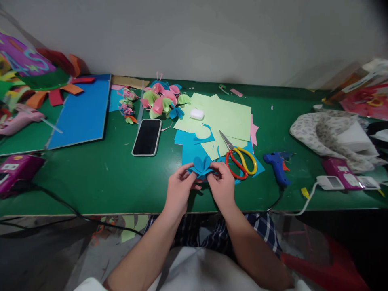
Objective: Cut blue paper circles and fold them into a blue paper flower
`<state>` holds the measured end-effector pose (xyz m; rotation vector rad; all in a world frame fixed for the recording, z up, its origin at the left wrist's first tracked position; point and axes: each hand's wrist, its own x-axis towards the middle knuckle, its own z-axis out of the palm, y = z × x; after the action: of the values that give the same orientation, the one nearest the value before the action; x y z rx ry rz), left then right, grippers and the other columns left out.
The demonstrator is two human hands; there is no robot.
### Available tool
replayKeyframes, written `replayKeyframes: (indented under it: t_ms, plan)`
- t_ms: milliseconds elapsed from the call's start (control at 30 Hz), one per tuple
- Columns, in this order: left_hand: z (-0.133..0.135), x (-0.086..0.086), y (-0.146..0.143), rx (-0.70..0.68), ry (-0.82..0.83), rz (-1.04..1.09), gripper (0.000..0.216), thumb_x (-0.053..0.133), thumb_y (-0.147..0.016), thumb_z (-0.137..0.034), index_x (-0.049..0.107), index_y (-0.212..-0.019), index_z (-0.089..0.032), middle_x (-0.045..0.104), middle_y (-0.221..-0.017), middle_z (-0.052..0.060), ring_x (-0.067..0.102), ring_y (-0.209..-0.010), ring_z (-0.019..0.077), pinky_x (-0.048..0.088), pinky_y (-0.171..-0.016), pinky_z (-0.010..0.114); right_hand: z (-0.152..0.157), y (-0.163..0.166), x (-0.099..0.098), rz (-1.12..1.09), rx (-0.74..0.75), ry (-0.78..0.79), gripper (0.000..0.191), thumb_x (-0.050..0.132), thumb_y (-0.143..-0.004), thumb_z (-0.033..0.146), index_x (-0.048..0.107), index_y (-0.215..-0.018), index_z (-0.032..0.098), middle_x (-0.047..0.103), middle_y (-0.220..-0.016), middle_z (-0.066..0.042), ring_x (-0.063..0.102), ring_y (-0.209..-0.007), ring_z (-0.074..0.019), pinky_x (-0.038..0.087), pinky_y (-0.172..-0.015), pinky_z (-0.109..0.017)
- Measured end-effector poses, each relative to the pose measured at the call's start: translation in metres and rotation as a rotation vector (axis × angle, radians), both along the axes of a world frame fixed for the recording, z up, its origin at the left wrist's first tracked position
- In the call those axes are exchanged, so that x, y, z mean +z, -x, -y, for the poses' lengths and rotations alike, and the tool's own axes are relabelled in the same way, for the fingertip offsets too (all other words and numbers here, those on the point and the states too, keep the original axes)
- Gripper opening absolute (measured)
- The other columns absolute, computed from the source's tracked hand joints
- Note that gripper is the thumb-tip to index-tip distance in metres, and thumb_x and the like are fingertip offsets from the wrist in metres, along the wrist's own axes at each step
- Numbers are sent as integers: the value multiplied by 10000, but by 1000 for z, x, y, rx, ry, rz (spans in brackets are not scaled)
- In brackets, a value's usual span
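Note:
A folded blue paper piece [202, 166] with two rounded lobes is held between both my hands just above the green table [100, 178]. My left hand [179, 190] pinches its left side with closed fingers. My right hand [222, 185] pinches its right side the same way. Behind them lie blue paper sheets [191, 150] and light green sheets [221, 117]. Red-and-yellow scissors [239, 158] rest on the paper just right of my right hand.
A black phone [147, 137] lies face up left of the papers. Finished pink, green and blue paper flowers [163, 99] sit at the back, with a white earbud case [197, 114]. A blue glue gun [277, 165] lies to the right. A blue board [83, 113] lies at left.

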<state>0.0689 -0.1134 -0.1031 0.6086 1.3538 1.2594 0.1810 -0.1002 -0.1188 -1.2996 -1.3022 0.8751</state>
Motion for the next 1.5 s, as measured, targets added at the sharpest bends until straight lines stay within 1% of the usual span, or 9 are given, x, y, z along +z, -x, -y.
replayKeyframes:
  t_ms: [267, 467, 700, 800, 933, 1067, 1167, 1333, 1500]
  plan:
    - [1, 0, -12, 71, -19, 33, 436, 668, -689, -325, 513, -1065, -167, 542, -577, -71, 520, -452, 78, 405, -399, 165, 0, 9, 3, -215, 77, 222, 143, 561, -771, 257, 578, -899, 196, 660, -845, -12, 586, -550, -99, 511, -470, -210]
    - [1, -5, -21, 100, -41, -71, 327, 590, -801, -397, 521, -1061, -212, 475, -569, -82, 464, -438, 59, 365, -400, 145, 2, 14, 1, -240, 62, 239, 158, 590, -747, 243, 574, -899, 202, 655, -874, -23, 626, -749, -139, 533, -608, -227]
    - [-3, -5, -23, 75, -68, -187, 318, 499, -854, -438, 509, -1064, -199, 484, -619, -64, 449, -434, 63, 372, -385, 158, 5, 17, 0, -279, 27, 275, 161, 591, -747, 266, 582, -893, 199, 630, -815, -1, 537, -479, -86, 468, -418, -210]
    - [1, -9, -21, 90, -114, -286, 377, 461, -876, -403, 450, -1187, -192, 508, -683, -38, 479, -456, 81, 368, -366, 176, 3, 14, -2, -292, -42, 256, 160, 615, -729, 264, 592, -867, 187, 622, -764, 5, 556, -521, -100, 480, -454, -214]
    - [14, -15, -19, 221, -261, -520, 407, 517, -853, -363, 418, -1219, -215, 523, -1104, 92, 577, -811, 140, 477, -562, 224, -3, 10, -5, -320, -135, 236, 162, 606, -732, 273, 563, -858, 182, 571, -667, 26, 529, -535, -104, 441, -426, -195]
    - [19, -17, -16, 224, -419, -774, 240, 665, -751, -314, 607, -954, -200, 548, -1035, 84, 545, -966, 208, 481, -792, 337, -3, 11, -4, -344, -141, 234, 152, 559, -749, 292, 514, -858, 196, 554, -639, 40, 523, -507, -104, 414, -398, -193]
    - [14, -15, -15, 209, -498, -898, 274, 682, -741, -301, 628, -990, -202, 565, -1036, 93, 545, -995, 228, 462, -873, 397, 0, 13, -1, -316, -135, 215, 141, 551, -735, 262, 520, -856, 196, 602, -718, 14, 567, -591, -119, 454, -470, -209]
    - [7, -11, -14, 188, -551, -1000, 266, 673, -753, -274, 621, -996, -179, 592, -1030, 107, 563, -994, 232, 484, -843, 384, 2, 15, 0, -251, -145, 181, 139, 545, -715, 222, 520, -850, 196, 618, -762, 3, 592, -711, -145, 503, -654, -272]
    - [4, -6, -12, 189, -528, -1020, 184, 647, -784, -260, 647, -948, -177, 609, -1035, 107, 587, -971, 215, 502, -793, 346, 4, 16, -3, -213, -120, 202, 142, 564, -756, 285, 509, -857, 201, 600, -779, -5, 567, -676, -147, 484, -548, -250]
